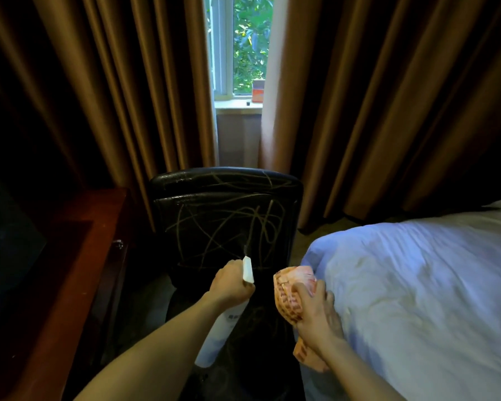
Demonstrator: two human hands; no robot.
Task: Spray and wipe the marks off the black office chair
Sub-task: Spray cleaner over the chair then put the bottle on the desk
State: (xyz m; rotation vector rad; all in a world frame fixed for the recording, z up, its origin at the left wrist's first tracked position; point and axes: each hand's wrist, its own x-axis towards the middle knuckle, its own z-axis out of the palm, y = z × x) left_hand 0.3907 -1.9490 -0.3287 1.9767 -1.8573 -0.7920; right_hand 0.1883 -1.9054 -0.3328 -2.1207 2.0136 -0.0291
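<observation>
The black office chair (226, 209) stands in front of me with its backrest covered in pale scribbled marks. My left hand (230, 283) grips the neck of a white spray bottle (219, 334), whose nozzle points at the lower backrest, close to it. My right hand (315, 311) holds a bunched orange-pink patterned cloth (292, 287) just right of the chair, beside the bed's edge. The chair's seat lies dark and mostly hidden under my arms.
A bed with a white cover (417, 285) fills the right side, close against the chair. A reddish wooden desk (70, 256) runs along the left. Brown curtains (373, 111) hang behind, parted at a window (240, 53) with a small box on its sill.
</observation>
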